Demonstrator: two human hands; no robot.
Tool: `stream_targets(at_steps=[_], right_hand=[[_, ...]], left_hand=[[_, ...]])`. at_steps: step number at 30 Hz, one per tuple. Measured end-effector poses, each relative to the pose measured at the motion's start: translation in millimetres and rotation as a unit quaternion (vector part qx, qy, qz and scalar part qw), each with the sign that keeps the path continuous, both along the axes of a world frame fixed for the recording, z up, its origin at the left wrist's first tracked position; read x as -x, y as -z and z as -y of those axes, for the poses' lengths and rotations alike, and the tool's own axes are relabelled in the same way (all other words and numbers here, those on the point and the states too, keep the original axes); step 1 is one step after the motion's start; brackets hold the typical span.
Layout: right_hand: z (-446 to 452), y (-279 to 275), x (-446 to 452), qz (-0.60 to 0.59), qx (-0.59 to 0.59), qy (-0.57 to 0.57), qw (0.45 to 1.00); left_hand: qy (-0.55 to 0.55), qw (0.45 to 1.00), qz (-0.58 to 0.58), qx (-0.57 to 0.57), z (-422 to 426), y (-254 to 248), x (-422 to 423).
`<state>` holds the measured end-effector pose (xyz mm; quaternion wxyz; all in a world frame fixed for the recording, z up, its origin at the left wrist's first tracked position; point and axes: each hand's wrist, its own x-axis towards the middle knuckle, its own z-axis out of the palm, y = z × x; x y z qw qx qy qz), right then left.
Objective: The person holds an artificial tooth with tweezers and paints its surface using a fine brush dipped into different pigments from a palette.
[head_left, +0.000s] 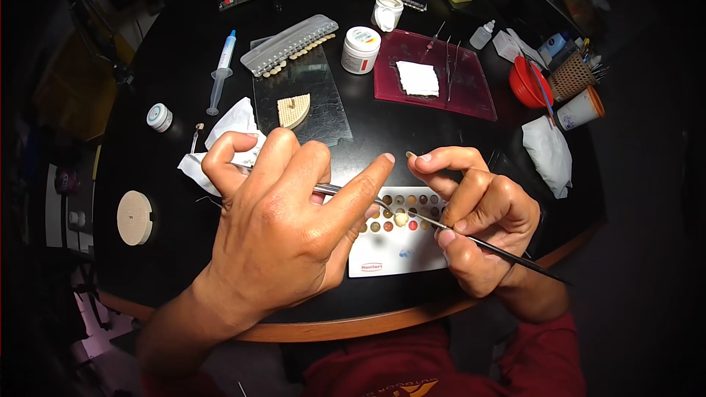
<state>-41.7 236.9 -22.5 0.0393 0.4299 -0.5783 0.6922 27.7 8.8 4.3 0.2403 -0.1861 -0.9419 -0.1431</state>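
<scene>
My left hand [276,220] is closed around slim metal tweezers [329,189], its index finger stretched out to the right. At the tweezers' tip is a small cream-coloured tooth crown [401,218]. A thin paintbrush [500,251] with a dark handle is pinched in my right hand [489,217], its tip close to or touching the crown; I cannot tell which. Both tools are above a white palette [390,261] with rows of small coloured wells, partly hidden by my hands.
Behind my hands lie a honeycomb firing tray [294,110], a tooth shade guide [290,44], a white jar [361,50] and a folded white cloth [418,78] on a dark red plate [471,88]. A syringe [220,73] is at left, a red bowl [526,82] at right.
</scene>
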Motion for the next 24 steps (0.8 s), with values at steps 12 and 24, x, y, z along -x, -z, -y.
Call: stream_targets(at_steps=[12,24], right_hand=[[0.6,-3.6,1.1,-0.02,-0.05,-0.019,0.998],[-4.9,-8.4,-3.0,-0.082,-0.129,-0.04,0.987]], left_hand=[[0.019,0.999,-0.019,0.04,2.0,2.5,0.1],[0.038,0.998,-0.014,0.038,4.0,5.0,0.0]])
